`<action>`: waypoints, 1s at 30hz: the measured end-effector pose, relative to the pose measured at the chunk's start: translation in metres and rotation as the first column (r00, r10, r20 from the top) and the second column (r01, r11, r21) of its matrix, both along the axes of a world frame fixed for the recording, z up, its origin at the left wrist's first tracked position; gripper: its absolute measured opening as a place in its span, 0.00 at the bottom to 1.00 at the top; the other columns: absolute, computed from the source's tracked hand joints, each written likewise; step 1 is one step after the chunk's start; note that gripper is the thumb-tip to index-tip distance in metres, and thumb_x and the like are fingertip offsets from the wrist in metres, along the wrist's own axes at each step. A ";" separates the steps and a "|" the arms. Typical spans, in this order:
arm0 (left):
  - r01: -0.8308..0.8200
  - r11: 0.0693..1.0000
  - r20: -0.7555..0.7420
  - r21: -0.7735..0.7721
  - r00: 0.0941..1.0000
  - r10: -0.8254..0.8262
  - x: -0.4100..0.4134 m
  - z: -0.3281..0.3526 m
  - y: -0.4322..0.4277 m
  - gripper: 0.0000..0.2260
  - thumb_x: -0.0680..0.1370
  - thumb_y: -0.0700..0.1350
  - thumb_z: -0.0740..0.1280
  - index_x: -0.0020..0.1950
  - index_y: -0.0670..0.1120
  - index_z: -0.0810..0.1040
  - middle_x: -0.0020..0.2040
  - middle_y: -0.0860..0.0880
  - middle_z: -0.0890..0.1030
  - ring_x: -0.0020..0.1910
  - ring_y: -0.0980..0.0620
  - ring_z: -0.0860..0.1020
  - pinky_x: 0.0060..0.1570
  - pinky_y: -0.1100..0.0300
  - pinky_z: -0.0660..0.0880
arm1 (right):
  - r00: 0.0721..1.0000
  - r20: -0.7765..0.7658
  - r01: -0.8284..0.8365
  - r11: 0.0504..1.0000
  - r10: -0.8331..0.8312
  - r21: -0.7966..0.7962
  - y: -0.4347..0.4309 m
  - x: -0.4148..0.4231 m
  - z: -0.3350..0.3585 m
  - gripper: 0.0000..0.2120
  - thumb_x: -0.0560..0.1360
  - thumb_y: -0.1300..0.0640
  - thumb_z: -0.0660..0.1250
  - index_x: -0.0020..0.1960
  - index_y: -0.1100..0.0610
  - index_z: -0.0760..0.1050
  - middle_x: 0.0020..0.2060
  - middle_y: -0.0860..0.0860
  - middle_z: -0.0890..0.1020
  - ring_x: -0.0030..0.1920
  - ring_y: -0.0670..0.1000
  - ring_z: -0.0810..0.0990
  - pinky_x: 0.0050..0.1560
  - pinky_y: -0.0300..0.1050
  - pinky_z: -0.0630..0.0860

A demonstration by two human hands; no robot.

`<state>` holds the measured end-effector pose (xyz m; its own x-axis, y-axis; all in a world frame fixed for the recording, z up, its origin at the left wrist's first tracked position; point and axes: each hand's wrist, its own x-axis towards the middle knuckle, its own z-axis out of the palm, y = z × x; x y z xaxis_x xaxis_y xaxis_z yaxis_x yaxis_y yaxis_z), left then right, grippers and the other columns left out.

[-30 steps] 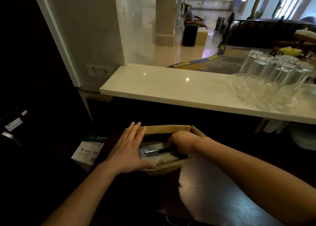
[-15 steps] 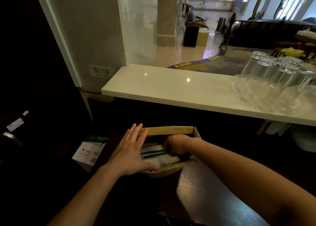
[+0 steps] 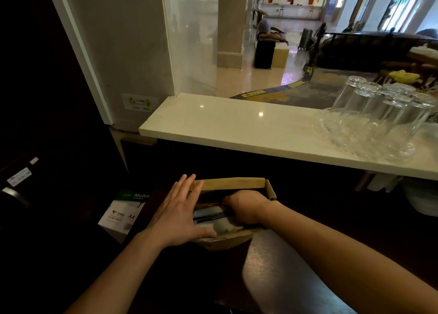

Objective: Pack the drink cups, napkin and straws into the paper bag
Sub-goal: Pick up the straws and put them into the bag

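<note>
A brown paper bag (image 3: 228, 183) stands open on the dark wooden table, straight ahead of me. My left hand (image 3: 180, 215) lies flat against the bag's left rim, fingers spread, thumb along the near edge. My right hand (image 3: 245, 208) is inside the bag's mouth, closed around black straws (image 3: 208, 217) that lie across a pale lid or napkin (image 3: 221, 226). The cups themselves are hidden inside the bag.
A white marble counter (image 3: 237, 126) runs behind the bag, with several upturned glasses (image 3: 379, 121) on a glass tray at its right. A box of A4 paper (image 3: 123, 215) sits low on the left. The dark table (image 3: 284, 278) reaches toward me.
My right hand has slid a little further left and deeper into the bag with the straws. My left hand stays on the rim.
</note>
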<state>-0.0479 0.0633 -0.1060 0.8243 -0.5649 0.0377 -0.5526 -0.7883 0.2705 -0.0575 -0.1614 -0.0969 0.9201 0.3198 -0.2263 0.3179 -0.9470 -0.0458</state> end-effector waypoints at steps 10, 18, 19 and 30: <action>-0.018 1.000 -0.010 -0.008 1.000 0.018 0.004 -0.001 -0.002 0.57 0.60 0.83 0.56 0.78 0.57 0.35 0.77 0.57 0.31 0.73 0.58 0.27 0.73 0.52 0.38 | 0.992 0.125 -0.044 0.995 0.032 0.094 -0.003 -0.020 0.015 0.15 0.75 0.53 0.67 0.61 0.49 0.75 0.52 0.50 0.79 0.52 0.54 0.79 0.47 0.53 0.80; -0.071 0.997 -0.024 -0.024 0.997 0.070 0.005 0.000 -0.005 0.56 0.60 0.84 0.52 0.78 0.57 0.36 0.79 0.55 0.34 0.74 0.57 0.28 0.73 0.52 0.37 | 0.961 0.275 -0.073 0.972 0.009 0.223 -0.015 -0.046 0.042 0.14 0.77 0.48 0.61 0.61 0.48 0.75 0.52 0.49 0.80 0.53 0.52 0.79 0.48 0.52 0.78; -0.076 0.997 -0.019 -0.027 0.997 0.076 0.006 0.000 -0.005 0.55 0.61 0.83 0.51 0.78 0.57 0.37 0.79 0.55 0.35 0.74 0.56 0.29 0.73 0.52 0.38 | 0.951 0.307 -0.090 0.968 0.014 0.234 -0.017 -0.050 0.044 0.14 0.77 0.48 0.61 0.61 0.48 0.75 0.53 0.48 0.80 0.54 0.52 0.78 0.49 0.51 0.78; -0.076 0.977 -0.020 -0.197 0.997 0.073 0.002 0.004 -0.010 0.43 0.68 0.75 0.57 0.79 0.58 0.51 0.80 0.55 0.47 0.77 0.55 0.40 0.74 0.50 0.51 | 0.913 0.393 -0.071 0.909 -0.106 0.410 -0.040 -0.068 0.055 0.14 0.78 0.50 0.64 0.63 0.50 0.77 0.55 0.46 0.79 0.57 0.47 0.75 0.54 0.45 0.77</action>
